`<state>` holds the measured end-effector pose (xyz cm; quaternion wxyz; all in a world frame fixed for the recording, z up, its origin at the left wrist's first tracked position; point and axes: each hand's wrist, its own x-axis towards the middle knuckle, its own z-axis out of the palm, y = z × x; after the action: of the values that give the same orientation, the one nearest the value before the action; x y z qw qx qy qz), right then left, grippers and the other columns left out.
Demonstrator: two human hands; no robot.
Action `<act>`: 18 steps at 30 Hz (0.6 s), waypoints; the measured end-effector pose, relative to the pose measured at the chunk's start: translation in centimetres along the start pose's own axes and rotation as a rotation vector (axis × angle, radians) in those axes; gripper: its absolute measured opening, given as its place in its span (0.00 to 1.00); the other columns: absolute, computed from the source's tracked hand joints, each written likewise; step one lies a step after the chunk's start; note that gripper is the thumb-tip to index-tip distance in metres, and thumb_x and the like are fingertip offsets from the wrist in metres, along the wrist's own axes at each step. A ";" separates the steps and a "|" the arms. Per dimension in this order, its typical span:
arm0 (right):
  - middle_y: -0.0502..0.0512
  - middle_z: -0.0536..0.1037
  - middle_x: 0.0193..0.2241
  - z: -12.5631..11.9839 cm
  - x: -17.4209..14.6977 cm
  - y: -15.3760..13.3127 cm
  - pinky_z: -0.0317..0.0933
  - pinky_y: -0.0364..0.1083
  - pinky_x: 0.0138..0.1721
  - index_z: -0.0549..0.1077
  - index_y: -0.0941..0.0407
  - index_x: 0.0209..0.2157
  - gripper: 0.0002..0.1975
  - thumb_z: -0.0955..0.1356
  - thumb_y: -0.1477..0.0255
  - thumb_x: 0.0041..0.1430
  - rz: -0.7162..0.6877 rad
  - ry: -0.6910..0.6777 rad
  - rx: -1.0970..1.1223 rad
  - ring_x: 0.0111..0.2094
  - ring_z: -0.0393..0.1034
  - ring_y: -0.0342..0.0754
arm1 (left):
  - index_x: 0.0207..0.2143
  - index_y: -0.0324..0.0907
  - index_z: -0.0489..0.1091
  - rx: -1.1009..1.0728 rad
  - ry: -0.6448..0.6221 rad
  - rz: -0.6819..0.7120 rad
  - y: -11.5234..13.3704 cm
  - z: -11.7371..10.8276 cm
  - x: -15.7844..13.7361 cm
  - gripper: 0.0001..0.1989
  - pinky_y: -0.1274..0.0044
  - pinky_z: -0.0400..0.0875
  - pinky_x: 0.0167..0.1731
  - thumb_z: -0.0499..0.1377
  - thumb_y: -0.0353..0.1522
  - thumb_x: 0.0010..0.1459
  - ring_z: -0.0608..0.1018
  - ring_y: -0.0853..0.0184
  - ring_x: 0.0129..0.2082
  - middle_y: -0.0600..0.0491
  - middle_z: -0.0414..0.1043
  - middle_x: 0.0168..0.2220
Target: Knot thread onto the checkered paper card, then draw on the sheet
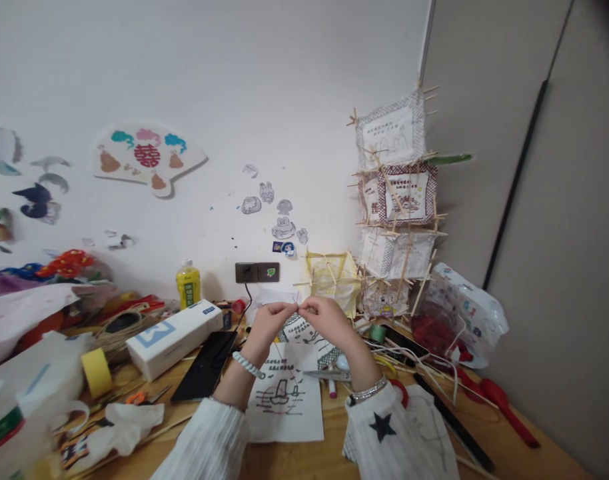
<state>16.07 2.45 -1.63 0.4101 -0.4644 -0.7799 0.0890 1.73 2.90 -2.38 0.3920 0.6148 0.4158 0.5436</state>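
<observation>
I see the left hand and the right hand almost meeting, fingertips pinched tight on a thin reddish thread above a white paper sheet with a black boat drawing. Silver metal scissor blades cross the sheet's right edge; the right forearm blocks my view beyond them. A yellow, fabric-covered stick frame stands behind. On the wooden table, I cannot tell what the long white cardboard box, yellow green-labelled bottle or clear crumpled plastic bag hold.
</observation>
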 end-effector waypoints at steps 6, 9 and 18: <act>0.51 0.75 0.25 0.0 0.0 0.0 0.51 0.40 0.28 0.74 0.55 0.27 0.07 0.64 0.71 0.53 -0.002 -0.017 -0.063 0.28 0.65 0.44 | 0.17 0.38 0.70 0.203 -0.134 0.008 0.3 -0.8 0.3 0.17 0.79 0.56 0.20 0.56 0.42 0.44 0.66 0.70 0.18 0.54 0.66 0.15; 0.51 0.75 0.25 0.1 0.0 0.1 0.51 0.40 0.28 0.74 0.55 0.28 0.07 0.64 0.71 0.53 0.017 -0.005 -0.093 0.28 0.66 0.44 | 0.17 0.38 0.69 0.247 -0.164 -0.063 0.2 -1.1 0.3 0.15 0.79 0.55 0.19 0.57 0.42 0.42 0.64 0.71 0.15 0.57 0.62 0.12; 0.49 0.71 0.21 0.2 0.0 0.4 0.47 0.40 0.25 0.72 0.55 0.27 0.08 0.62 0.73 0.54 -0.013 0.010 -0.099 0.24 0.61 0.42 | 0.18 0.39 0.65 0.003 -0.069 -0.059 -0.7 -0.5 0.5 0.16 0.81 0.44 0.14 0.57 0.44 0.40 0.52 0.77 0.12 0.63 0.49 0.10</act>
<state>16.20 2.76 -1.94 0.3909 -0.4797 -0.7843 0.0452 1.19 3.65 -2.77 0.4211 0.6213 0.4205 0.5098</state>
